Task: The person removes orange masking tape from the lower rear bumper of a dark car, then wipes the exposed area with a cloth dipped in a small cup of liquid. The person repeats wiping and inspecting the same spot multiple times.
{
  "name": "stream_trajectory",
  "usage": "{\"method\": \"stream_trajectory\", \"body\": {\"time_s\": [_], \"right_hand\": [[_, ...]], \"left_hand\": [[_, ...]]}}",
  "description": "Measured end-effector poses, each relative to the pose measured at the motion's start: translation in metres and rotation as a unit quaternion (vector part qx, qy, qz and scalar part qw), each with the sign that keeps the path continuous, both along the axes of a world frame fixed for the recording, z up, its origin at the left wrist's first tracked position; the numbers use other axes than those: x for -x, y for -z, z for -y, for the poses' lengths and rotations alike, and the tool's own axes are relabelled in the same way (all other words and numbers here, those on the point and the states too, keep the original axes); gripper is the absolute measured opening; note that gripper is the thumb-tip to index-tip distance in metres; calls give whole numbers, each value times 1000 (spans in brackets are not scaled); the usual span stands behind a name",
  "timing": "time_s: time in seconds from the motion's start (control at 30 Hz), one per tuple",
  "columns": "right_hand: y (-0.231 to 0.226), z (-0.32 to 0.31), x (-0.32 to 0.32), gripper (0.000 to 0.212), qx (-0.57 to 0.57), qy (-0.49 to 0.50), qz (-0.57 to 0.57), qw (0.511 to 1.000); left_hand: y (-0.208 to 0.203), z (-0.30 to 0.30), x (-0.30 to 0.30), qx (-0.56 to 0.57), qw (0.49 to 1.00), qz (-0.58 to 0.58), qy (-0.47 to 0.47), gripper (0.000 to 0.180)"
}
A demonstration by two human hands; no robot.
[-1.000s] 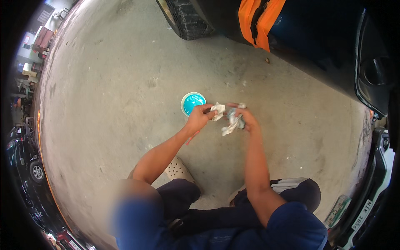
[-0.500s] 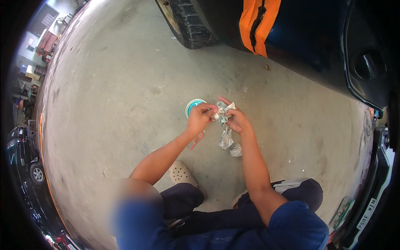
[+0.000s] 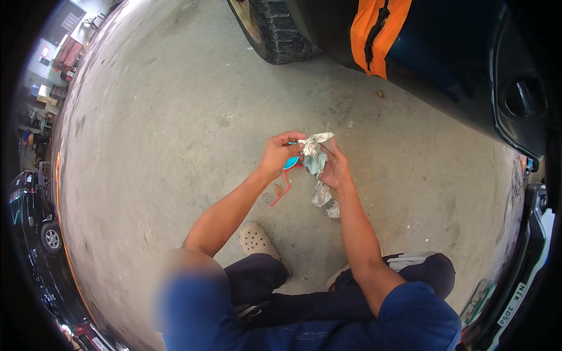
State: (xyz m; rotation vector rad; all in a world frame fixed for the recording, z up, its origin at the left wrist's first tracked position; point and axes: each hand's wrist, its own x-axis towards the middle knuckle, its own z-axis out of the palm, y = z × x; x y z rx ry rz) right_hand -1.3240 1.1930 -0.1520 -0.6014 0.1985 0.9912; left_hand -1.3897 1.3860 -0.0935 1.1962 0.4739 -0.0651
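A bare concrete floor (image 3: 175, 117) of a garage fills the view, with a dark vehicle body (image 3: 445, 64) carrying an orange panel (image 3: 374, 35) along the top edge, a tyre (image 3: 281, 29) beside it, and another parked car (image 3: 29, 216) at the left rim. The person crouches, light clogs (image 3: 257, 240) planted on the floor, both forearms reaching forward. The left hand (image 3: 280, 155) is closed around a small round blue container (image 3: 291, 162), from which a thin red cord (image 3: 282, 190) dangles. The right hand (image 3: 335, 169) grips a crumpled, stained rag (image 3: 316, 161), its tail hanging below the wrist, the upper bunch pressed against the container. The step in hand looks like working the rag against the container, held above the floor. The next move would call for a steady left grip while the right fingers press the cloth in.
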Motion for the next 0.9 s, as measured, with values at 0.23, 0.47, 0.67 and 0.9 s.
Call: {"method": "stream_trajectory", "body": {"time_s": [0.23, 0.47, 0.67, 0.9], "right_hand": [[15, -6, -11, 37, 96, -26, 112, 989], [38, 7, -14, 48, 14, 81, -19, 996], [30, 17, -25, 55, 30, 121, 14, 992], [-1, 20, -40, 34, 51, 170, 52, 983]], "left_hand": [[17, -9, -4, -107, 994, -4, 16, 25], [12, -29, -13, 6, 996, 20, -89, 20], [-3, -36, -22, -111, 991, 61, -40, 21], [-26, -18, -33, -53, 997, 22, 50, 29]]}}
